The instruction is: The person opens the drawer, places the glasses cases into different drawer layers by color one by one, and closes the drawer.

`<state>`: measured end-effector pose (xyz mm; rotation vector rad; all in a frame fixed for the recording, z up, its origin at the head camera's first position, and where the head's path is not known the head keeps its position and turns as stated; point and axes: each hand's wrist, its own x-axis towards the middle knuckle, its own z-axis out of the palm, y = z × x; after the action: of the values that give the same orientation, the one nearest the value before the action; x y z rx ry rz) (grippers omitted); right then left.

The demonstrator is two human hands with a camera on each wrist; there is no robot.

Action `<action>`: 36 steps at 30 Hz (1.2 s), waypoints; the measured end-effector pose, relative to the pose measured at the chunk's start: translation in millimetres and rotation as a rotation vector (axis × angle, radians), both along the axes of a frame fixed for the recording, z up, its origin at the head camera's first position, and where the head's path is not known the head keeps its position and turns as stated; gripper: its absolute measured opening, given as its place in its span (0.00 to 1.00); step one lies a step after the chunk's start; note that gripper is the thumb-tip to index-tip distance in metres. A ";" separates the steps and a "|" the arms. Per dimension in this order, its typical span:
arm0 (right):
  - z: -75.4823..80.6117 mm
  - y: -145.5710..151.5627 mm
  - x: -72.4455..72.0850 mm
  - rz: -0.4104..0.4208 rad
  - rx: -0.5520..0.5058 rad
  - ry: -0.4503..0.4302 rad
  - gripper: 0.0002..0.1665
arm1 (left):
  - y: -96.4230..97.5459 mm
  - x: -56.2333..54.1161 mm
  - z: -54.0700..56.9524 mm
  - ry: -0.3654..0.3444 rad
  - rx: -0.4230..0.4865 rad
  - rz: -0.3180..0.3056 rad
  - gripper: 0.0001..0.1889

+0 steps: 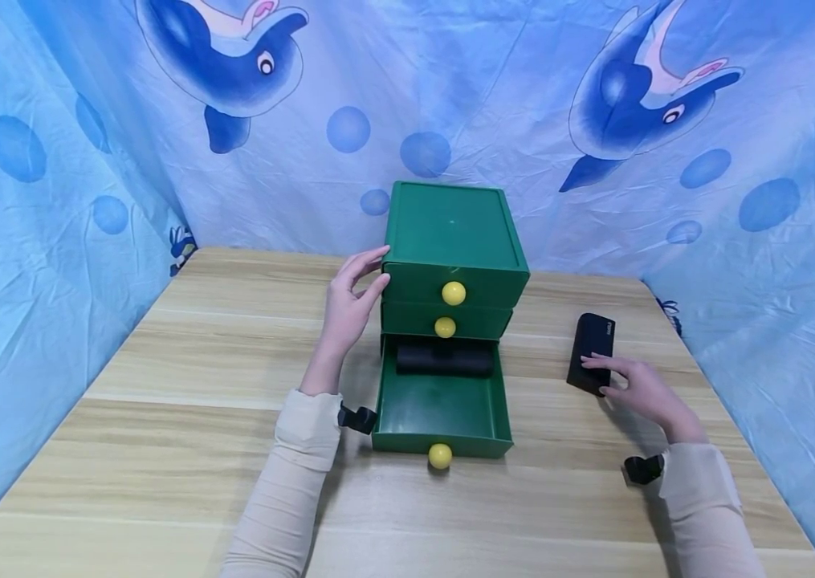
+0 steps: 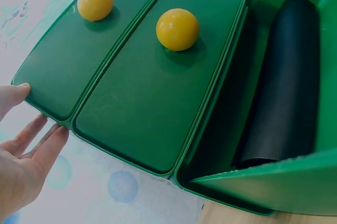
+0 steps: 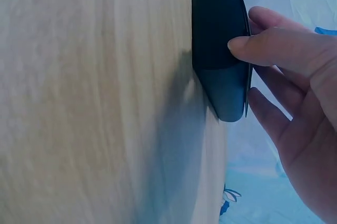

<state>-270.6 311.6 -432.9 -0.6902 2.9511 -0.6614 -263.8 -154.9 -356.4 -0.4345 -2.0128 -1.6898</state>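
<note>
A green drawer cabinet (image 1: pixel 454 229) stands at the table's middle, its lowest drawer (image 1: pixel 443 409) pulled out. Inside that drawer, at the back, lies a long black rounded object (image 2: pixel 287 84). My left hand (image 1: pixel 349 309) touches the cabinet's upper left side, thumb at the front edge, fingers along the side. On the right, a black glasses case (image 1: pixel 590 345) with small pale lettering rests on the table. Over its near end is my right hand (image 1: pixel 645 393), the fingers at its top and the thumb (image 3: pixel 253 48) in front of the end face, loosely extended.
The two upper drawers are closed, each with a yellow ball knob (image 1: pixel 454 293); the lowest drawer's yellow knob (image 1: pixel 439 456) faces me. A blue dolphin-printed cloth (image 1: pixel 450 96) hangs behind the wooden table (image 1: pixel 190 433) and along both sides.
</note>
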 end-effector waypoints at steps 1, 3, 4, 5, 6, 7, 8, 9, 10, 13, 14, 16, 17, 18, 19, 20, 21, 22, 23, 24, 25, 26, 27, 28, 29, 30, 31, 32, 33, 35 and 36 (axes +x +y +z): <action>-0.2 0.8 0.2 0.000 -0.003 -0.001 0.31 | 0.1 0.0 0.0 -0.002 -0.001 0.001 0.20; -0.3 1.7 0.9 -0.003 -0.019 -0.023 0.32 | 0.3 -0.1 0.1 -0.005 0.001 0.001 0.20; -0.3 1.9 1.4 -0.006 -0.026 -0.034 0.32 | 0.3 -0.1 0.2 -0.007 0.002 0.001 0.20; -0.3 1.9 1.8 -0.009 -0.033 -0.042 0.32 | 0.3 0.0 0.2 -0.008 0.003 0.001 0.20; -0.3 1.5 2.3 -0.013 -0.037 -0.046 0.33 | 0.4 0.1 0.2 -0.009 0.004 0.002 0.20; 0.1 0.7 3.0 -0.021 -0.045 -0.053 0.32 | 0.2 0.2 0.4 -0.009 0.004 0.003 0.20; 0.6 -0.6 3.9 -0.036 -0.060 -0.056 0.32 | -0.1 0.2 0.6 -0.010 0.005 0.003 0.20; 1.1 -1.9 4.8 -0.058 -0.078 -0.059 0.32 | -0.3 0.2 0.7 -0.010 0.005 0.004 0.20; 1.7 -3.6 5.8 -0.086 -0.102 -0.059 0.31 | -0.4 0.2 0.8 -0.010 0.003 0.007 0.20; 3.8 -10.6 8.5 -0.193 -0.190 -0.052 0.32 | -1.1 -0.3 1.1 -0.009 0.004 0.007 0.20; 4.4 -13.1 9.0 -0.230 -0.221 -0.049 0.33 | -1.3 -0.4 1.3 -0.010 0.005 0.008 0.20; 5.5 -18.6 9.5 -0.291 -0.269 -0.050 0.36 | -1.6 -0.8 1.8 -0.011 0.007 0.006 0.20; 6.0 -21.4 9.4 -0.317 -0.286 -0.051 0.37 | -1.7 -1.0 2.0 -0.012 0.007 0.005 0.20; 6.4 -24.1 9.1 -0.342 -0.299 -0.056 0.38 | -1.6 -1.1 2.2 -0.013 0.007 0.004 0.20; 6.8 -26.8 8.8 -0.364 -0.315 -0.062 0.39 | -1.5 -1.1 2.4 -0.013 0.006 0.005 0.20; 7.2 -29.3 8.4 -0.384 -0.330 -0.068 0.40 | -1.4 -1.3 2.6 -0.014 0.006 0.002 0.20; 7.7 -31.8 7.8 -0.402 -0.346 -0.076 0.41 | -1.2 -1.3 2.8 -0.014 0.007 0.001 0.20; 7.8 -34.2 7.0 -0.419 -0.361 -0.079 0.42 | -1.1 -1.2 2.8 -0.013 0.007 0.000 0.20; 8.0 -36.6 6.4 -0.436 -0.373 -0.083 0.43 | -1.1 -1.2 2.8 -0.013 0.007 -0.001 0.20; 8.0 -38.9 5.9 -0.454 -0.384 -0.090 0.43 | -1.0 -1.1 2.9 -0.014 0.006 -0.001 0.20; 8.0 -40.7 5.3 -0.471 -0.395 -0.096 0.44 | -0.9 -1.1 3.0 -0.016 0.008 -0.003 0.20; 8.0 -42.5 4.7 -0.491 -0.406 -0.103 0.44 | -1.0 -1.2 2.9 -0.017 0.009 -0.005 0.20; 7.7 -44.2 4.2 -0.511 -0.413 -0.109 0.45 | -0.8 -1.2 2.9 -0.018 0.009 -0.005 0.20; 7.3 -45.7 3.9 -0.533 -0.416 -0.114 0.45 | -0.9 -1.4 2.8 -0.018 0.009 -0.004 0.20; 6.9 -47.1 3.6 -0.554 -0.423 -0.122 0.45 | -1.0 -1.6 2.7 -0.019 0.008 -0.003 0.20; 6.3 -48.2 3.0 -0.573 -0.427 -0.130 0.46 | -1.1 -1.7 2.6 -0.019 0.007 -0.002 0.20; 5.8 -49.2 2.6 -0.587 -0.426 -0.137 0.46 | -1.2 -1.9 2.4 -0.019 0.007 -0.003 0.20; 5.2 -50.1 2.3 -0.600 -0.418 -0.144 0.47 | -1.2 -1.9 2.3 -0.018 0.007 -0.002 0.20; 4.6 -50.9 1.9 -0.607 -0.399 -0.150 0.47 | -1.2 -1.9 2.5 -0.018 0.006 -0.002 0.20; 3.0 -52.0 0.9 -0.609 -0.349 -0.167 0.48 | -1.3 -1.9 2.6 -0.016 0.004 -0.002 0.20; 2.1 -52.5 0.4 -0.605 -0.317 -0.175 0.49 | -1.2 -1.9 2.7 -0.016 0.002 -0.002 0.20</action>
<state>-270.2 259.1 -430.8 0.2763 2.8977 -1.1683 -265.7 -156.1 -353.7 -0.4241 -2.0219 -1.7018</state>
